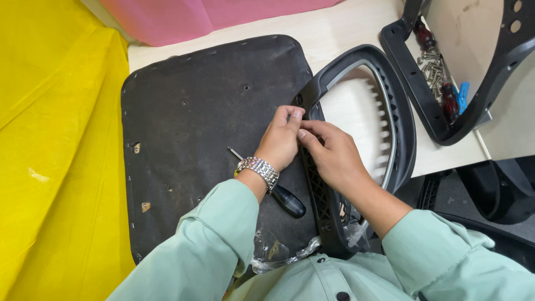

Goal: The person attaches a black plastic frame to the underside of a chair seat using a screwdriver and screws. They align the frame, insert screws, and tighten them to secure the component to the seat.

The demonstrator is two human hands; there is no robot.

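Observation:
A black chair seat base lies underside up on the light table, its fabric stapled round the edge. A black plastic armrest frame with a grey inner rim lies against the seat's right side. My left hand, with a metal watch on the wrist, rests on the seat, its fingertips pinched at the armrest's bracket. My right hand lies over the ribbed bracket, its fingertips meeting the left ones at the same spot. Whatever small item the fingers pinch is hidden. A black-handled screwdriver lies on the seat under my left wrist.
A second black armrest frame at the upper right surrounds loose screws, red-handled screwdrivers and a blue clip. Yellow cloth covers the left, pink cloth the top. Clear plastic wrap lies near my chest. Black chair parts sit low at the right.

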